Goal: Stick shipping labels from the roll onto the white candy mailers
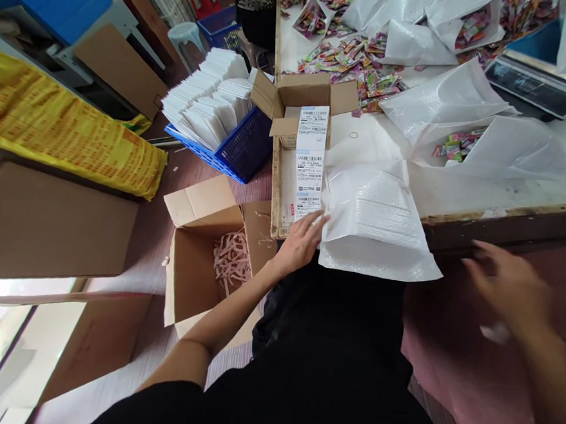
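My left hand (301, 244) lies at the lower end of a strip of printed white labels (310, 165), its fingers stretched out beside the left edge of a white bubble mailer (380, 212). That mailer lies at the table's front edge, its wide mouth toward my body. Off to the right, past the table edge, is my right hand (510, 286), blurred, with thumb and fingers apart and nothing visible between them. Below it a small white scrap (495, 331) shows, smeared. From a small open carton (342, 95) the label strip runs toward me.
Filled mailers (446, 97), loose colourful sachets (345, 58) and a scale (539, 84) occupy the table (488, 194). Left of it stand a blue basket (251, 145) of white mailers and an open carton (195, 264) with paper strips (231, 260). Another person (256, 6) is across the table's far corner.
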Motion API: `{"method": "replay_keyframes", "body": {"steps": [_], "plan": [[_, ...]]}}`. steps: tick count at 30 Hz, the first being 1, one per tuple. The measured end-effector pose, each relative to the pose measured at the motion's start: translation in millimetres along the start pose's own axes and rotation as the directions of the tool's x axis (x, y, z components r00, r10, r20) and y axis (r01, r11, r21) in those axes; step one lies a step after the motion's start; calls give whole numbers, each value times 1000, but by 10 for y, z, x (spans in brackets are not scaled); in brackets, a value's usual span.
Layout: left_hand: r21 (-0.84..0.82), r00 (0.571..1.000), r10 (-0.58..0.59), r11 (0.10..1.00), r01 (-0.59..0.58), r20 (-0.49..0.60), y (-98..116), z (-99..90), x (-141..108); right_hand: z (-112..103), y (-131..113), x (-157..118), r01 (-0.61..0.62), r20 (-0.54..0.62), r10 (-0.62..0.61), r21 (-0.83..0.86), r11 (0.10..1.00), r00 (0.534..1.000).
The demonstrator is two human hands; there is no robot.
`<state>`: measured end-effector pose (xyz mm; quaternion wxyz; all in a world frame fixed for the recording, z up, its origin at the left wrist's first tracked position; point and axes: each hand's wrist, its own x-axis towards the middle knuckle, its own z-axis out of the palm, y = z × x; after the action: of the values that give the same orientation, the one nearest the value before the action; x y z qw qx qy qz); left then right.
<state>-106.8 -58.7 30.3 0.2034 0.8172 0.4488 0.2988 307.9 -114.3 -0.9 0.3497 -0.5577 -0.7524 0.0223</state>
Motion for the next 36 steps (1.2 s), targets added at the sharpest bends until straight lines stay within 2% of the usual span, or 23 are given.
{"method": "replay_keyframes", "body": {"steps": [1,3,4,5,6,8,10,12,15,17,18,19,21,23,25,27,29,31,32,33,34,35,36], "plan": [[38,988,120,992,-124,93,-7,-14,40,109,15,45,44,1,-44,-77,996,999],[-1,925,285,956,-294,251,-31,-14,98,312,5,144,184,76,-176,-120,975,981],[-46,906,323,945,-323,275,-48,0,112,392,-17,188,252,123,-243,-68,965,962],[-91,910,323,946,-310,260,-67,23,117,453,-47,224,281,130,-279,-2,960,952],[-127,937,280,958,-258,209,-84,53,117,498,-84,250,267,108,-272,59,962,956],[-162,996,64,985,-54,54,-101,127,125,553,-166,281,120,17,-123,150,981,992],[-174,975,-210,965,194,-76,-86,202,173,598,-239,304,-155,-49,170,216,964,984],[-165,914,-392,913,373,-102,-39,250,264,654,-276,344,-435,7,452,283,855,892],[-85,866,-494,869,488,-72,58,244,405,715,-241,421,-743,245,715,378,552,655],[-31,849,-523,852,522,-74,112,208,472,702,-202,447,-847,447,738,420,326,505],[-29,840,-538,843,538,-61,129,191,506,681,-201,445,-869,547,697,433,238,463],[-51,831,-556,831,554,-31,139,183,550,656,-223,432,-875,628,635,452,174,450],[-172,811,-582,794,583,65,138,205,693,622,-356,384,-838,692,520,539,89,500],[-344,811,-567,740,578,144,119,279,932,648,-604,318,-743,653,486,669,-11,580],[-464,837,-522,709,531,162,92,374,1232,737,-921,241,-632,593,498,767,-112,632],[-462,862,-499,745,481,92,80,440,1487,844,-1230,148,-577,560,509,804,-144,654],[-401,870,-480,822,403,-109,124,444,1570,900,-1470,48,-627,600,452,771,-108,660],[-370,863,-397,888,274,-313,264,392,1403,858,-1628,-25,-710,680,337,703,-45,651],[-387,867,-346,900,200,-358,369,354,1231,802,-1688,-32,-723,697,295,690,-29,653],[-438,891,-305,889,138,-337,488,313,1017,733,-1746,-10,-705,683,278,708,-28,675],[-518,929,-275,848,114,-247,609,273,778,663,-1806,49,-650,631,290,759,-38,720],[-612,965,-246,779,137,-96,716,233,534,605,-1875,144,-570,554,313,820,-47,771],[-697,977,-191,687,204,98,794,193,301,573,-1953,271,-485,472,330,873,-45,818]]}}
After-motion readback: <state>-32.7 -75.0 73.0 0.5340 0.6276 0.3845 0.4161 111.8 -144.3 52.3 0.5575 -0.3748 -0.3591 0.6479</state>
